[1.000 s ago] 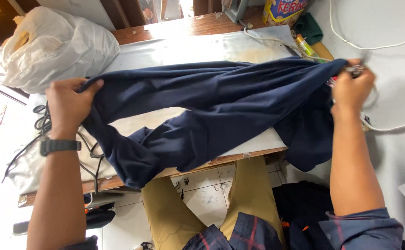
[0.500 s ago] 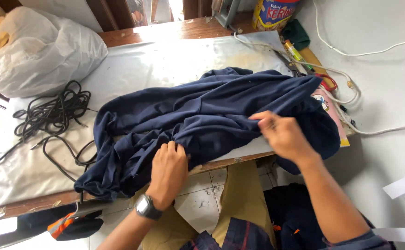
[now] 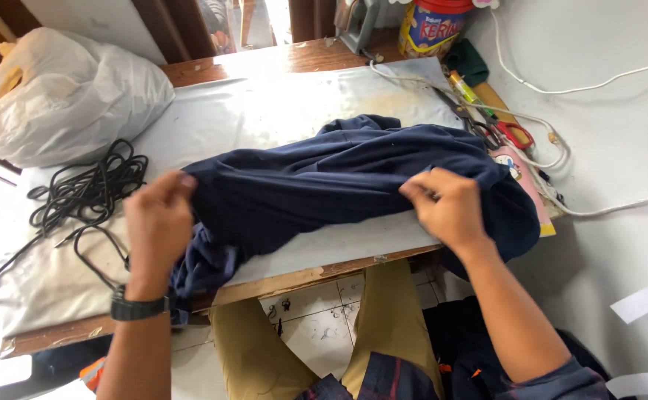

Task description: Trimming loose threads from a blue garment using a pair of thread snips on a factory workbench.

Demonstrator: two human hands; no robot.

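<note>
1. The navy blue garment [image 3: 339, 185] lies bunched across the padded board [image 3: 279, 111], its right end drooping over the near edge by the wall.
2. The left hand [image 3: 157, 222], a black wristwatch [image 3: 138, 306] on its wrist, is clenched on the garment's left end, pinching a fold of the cloth just above the board.
3. The right hand [image 3: 450, 207] grips the cloth towards the right end, fingers [image 3: 420, 191] curled into a raised ridge of fabric.
4. Left of the garment, a tangled black cord [image 3: 90, 192] rests on the board, close to the left hand but not touching it.
5. Farther back on the left sits a bulging white plastic bag [image 3: 64, 96].
6. Along the right edge lie red-handled scissors [image 3: 513, 133] and a white cable [image 3: 546, 148], just beside the garment.
7. A round tin [image 3: 431, 26] stands at the far corner, well apart from both hands.
</note>
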